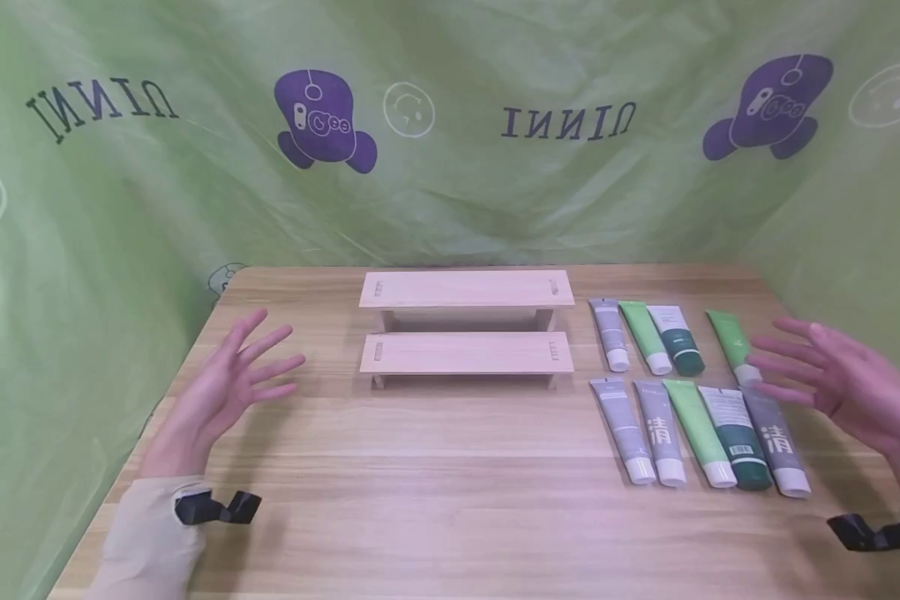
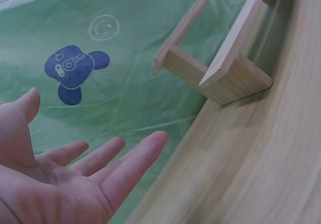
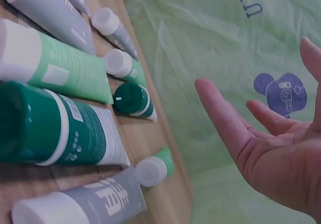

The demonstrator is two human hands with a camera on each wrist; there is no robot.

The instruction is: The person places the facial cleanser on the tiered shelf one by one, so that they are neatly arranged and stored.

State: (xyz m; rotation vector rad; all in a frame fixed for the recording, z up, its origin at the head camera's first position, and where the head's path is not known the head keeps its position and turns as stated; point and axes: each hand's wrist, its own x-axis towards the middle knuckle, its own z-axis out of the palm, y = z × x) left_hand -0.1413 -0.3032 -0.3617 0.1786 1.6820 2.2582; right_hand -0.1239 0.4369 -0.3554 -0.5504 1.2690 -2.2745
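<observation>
My left hand (image 1: 232, 379) hovers over the table's left side, fingers spread and holding nothing. To its right stands a two-step wooden rack (image 1: 465, 354) with bare shelves, also seen as a wooden frame (image 2: 225, 73) in the left wrist view. My right hand (image 1: 843, 375) is held above the right side, fingers apart, with nothing in it. Nearest to it are a green tube (image 1: 731, 337) and a grey tube (image 1: 776, 442) with white lettering. Further tubes lie in two rows, among them a white and dark green tube (image 1: 737, 437) and a light green tube (image 1: 701, 433).
The wooden table (image 1: 435, 517) reaches back to a green curtain (image 1: 450, 200) with purple figures, which also hangs along both sides. A black strap (image 1: 217, 507) is on the left wrist, another strap (image 1: 877, 533) on the right.
</observation>
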